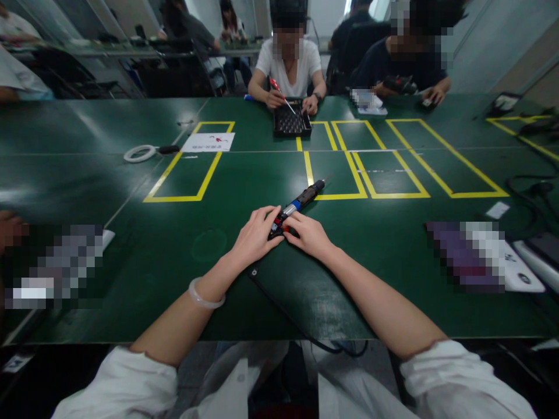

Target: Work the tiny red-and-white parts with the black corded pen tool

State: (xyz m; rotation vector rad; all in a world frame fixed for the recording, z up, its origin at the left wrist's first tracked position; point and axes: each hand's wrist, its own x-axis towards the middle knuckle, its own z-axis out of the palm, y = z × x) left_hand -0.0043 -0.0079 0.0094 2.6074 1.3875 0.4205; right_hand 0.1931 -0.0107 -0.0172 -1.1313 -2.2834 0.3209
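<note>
An electric screwdriver point(300, 201), black with a blue band and red marks near its rear, lies flat on the green table point(384, 256), its tip pointing away to the upper right. My left hand point(255, 235) rests on its rear end with the fingers stretched over it. My right hand point(308, 233) touches the same end from the right side, fingers curled against the body. A black cable point(283, 311) runs from the tool's rear end toward me and drops off the table's front edge. A pale bangle sits on my left wrist.
Yellow tape rectangles point(192, 174) mark the table. Across it a person in a white shirt works with a red-handled screwdriver over a black tray point(292, 121). A white cable coil point(140, 153) and a paper sheet point(208, 141) lie far left. Blurred items sit at both sides.
</note>
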